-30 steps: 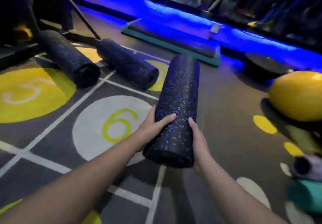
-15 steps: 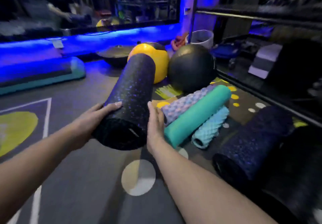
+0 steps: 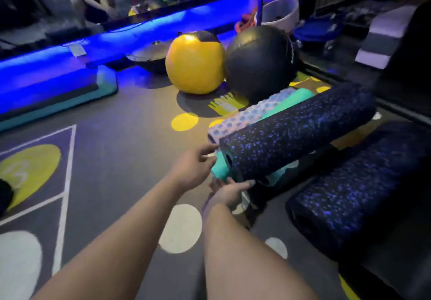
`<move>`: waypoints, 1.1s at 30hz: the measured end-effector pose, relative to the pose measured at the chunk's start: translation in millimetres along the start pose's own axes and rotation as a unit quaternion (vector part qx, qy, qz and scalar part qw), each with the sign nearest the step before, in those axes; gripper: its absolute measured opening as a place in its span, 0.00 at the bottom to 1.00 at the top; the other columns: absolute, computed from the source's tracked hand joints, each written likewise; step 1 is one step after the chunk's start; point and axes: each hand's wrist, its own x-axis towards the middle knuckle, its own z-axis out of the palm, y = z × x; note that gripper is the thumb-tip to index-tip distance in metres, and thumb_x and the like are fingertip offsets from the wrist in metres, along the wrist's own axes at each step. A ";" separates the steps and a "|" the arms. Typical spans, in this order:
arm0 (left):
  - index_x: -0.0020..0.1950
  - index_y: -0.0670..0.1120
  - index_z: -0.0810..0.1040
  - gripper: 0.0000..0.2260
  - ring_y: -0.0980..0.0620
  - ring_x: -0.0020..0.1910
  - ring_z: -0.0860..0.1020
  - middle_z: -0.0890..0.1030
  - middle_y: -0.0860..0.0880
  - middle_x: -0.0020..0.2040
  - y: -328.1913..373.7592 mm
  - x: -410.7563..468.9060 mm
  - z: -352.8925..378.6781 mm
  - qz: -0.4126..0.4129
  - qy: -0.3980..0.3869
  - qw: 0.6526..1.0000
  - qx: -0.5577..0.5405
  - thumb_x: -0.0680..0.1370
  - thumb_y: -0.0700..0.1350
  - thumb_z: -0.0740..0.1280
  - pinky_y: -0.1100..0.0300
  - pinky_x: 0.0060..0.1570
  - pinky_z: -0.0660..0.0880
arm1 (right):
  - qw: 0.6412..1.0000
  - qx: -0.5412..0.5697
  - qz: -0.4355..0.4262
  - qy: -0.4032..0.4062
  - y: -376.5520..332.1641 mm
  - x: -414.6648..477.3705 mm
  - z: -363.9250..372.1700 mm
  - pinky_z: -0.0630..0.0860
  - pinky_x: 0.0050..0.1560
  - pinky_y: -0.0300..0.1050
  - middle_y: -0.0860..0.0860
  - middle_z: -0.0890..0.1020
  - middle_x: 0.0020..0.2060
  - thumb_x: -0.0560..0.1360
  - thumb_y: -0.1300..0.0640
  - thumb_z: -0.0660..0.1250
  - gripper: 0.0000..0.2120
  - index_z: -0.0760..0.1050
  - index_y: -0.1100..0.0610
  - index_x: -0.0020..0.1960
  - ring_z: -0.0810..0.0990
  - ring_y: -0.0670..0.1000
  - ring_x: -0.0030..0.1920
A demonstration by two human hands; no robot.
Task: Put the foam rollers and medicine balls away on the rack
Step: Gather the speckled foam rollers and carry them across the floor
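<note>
A black foam roller with blue speckles (image 3: 296,131) lies slanted across a pale bumpy roller (image 3: 247,113) and a teal roller (image 3: 296,99) on the floor. My right hand (image 3: 229,191) is under its near end, fingers curled against the underside. My left hand (image 3: 193,166) hovers just left of that end with fingers apart, holding nothing. A second black speckled roller (image 3: 354,183) lies to the right. Behind them sit a yellow medicine ball (image 3: 194,64) and a black medicine ball (image 3: 258,61). The dark rack (image 3: 396,110) runs along the right side.
A teal step platform (image 3: 70,96) lies at the left under the blue light strip. A black dome (image 3: 151,59) sits behind the yellow ball, with a white bucket (image 3: 279,12) further back. Grey and white blocks (image 3: 382,35) rest on the rack. The floor has painted circles and lines.
I have turned right toward the rack. The speckled roller went from being held up in both hands to lying across the other rollers, and my left hand has come off it.
</note>
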 end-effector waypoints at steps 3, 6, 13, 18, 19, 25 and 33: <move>0.68 0.50 0.78 0.15 0.51 0.54 0.83 0.83 0.49 0.60 -43.1 -34.5 -37.3 -0.081 0.091 0.991 -0.047 0.83 0.39 0.62 0.59 0.49 0.75 | 0.999 -0.028 -0.017 0.012 -3.7 -33.4 10.4 0.79 0.47 0.50 0.56 0.85 0.32 0.77 0.26 0.44 0.40 0.80 0.57 0.40 0.84 0.57 0.32; 0.64 0.50 0.78 0.13 0.50 0.46 0.83 0.84 0.46 0.57 -97.6 -89.8 -80.7 -0.157 0.160 0.968 -0.115 0.83 0.39 0.61 0.56 0.47 0.75 | 0.993 -0.106 -0.051 0.009 28.2 -54.1 18.1 0.81 0.50 0.55 0.53 0.81 0.24 0.82 0.34 0.46 0.34 0.77 0.56 0.37 0.83 0.58 0.31; 0.65 0.46 0.78 0.14 0.45 0.41 0.82 0.85 0.41 0.52 -193.6 -237.5 -175.2 -0.253 0.294 0.889 -0.242 0.82 0.36 0.61 0.57 0.38 0.72 | 0.942 -0.288 -0.029 -0.170 158.7 -141.6 58.6 0.69 0.30 0.40 0.54 0.82 0.31 0.83 0.37 0.49 0.28 0.78 0.55 0.45 0.81 0.54 0.28; 0.65 0.49 0.77 0.15 0.47 0.40 0.81 0.85 0.44 0.49 -250.6 -303.8 -268.5 -0.266 0.418 0.799 -0.341 0.80 0.39 0.61 0.58 0.40 0.72 | 0.839 -0.422 -0.037 -0.341 282.2 -256.6 87.3 0.70 0.30 0.41 0.54 0.81 0.30 0.86 0.45 0.49 0.23 0.76 0.58 0.47 0.79 0.53 0.26; 0.64 0.51 0.77 0.14 0.48 0.41 0.81 0.85 0.46 0.50 -260.7 -309.2 -285.0 -0.243 0.444 0.764 -0.399 0.81 0.40 0.60 0.57 0.41 0.73 | 0.816 -0.431 -0.054 -0.381 297.7 -277.0 92.3 0.70 0.29 0.40 0.54 0.81 0.31 0.86 0.47 0.50 0.21 0.76 0.59 0.49 0.79 0.52 0.26; 0.62 0.53 0.78 0.11 0.50 0.44 0.81 0.85 0.47 0.53 -343.8 -352.1 -354.1 -0.169 0.519 0.575 -0.610 0.82 0.52 0.61 0.57 0.43 0.72 | 0.602 -0.593 -0.290 -0.450 357.3 -317.3 110.4 0.80 0.52 0.58 0.50 0.86 0.40 0.82 0.45 0.59 0.14 0.76 0.49 0.44 0.84 0.58 0.46; 0.55 0.52 0.79 0.12 0.52 0.35 0.80 0.85 0.50 0.40 -393.9 -391.8 -477.0 -0.170 0.457 0.628 -0.607 0.81 0.58 0.62 0.58 0.39 0.69 | 0.445 -0.705 -0.367 -0.413 414.7 -421.1 189.7 0.71 0.52 0.47 0.54 0.83 0.54 0.83 0.45 0.57 0.18 0.78 0.55 0.59 0.79 0.58 0.58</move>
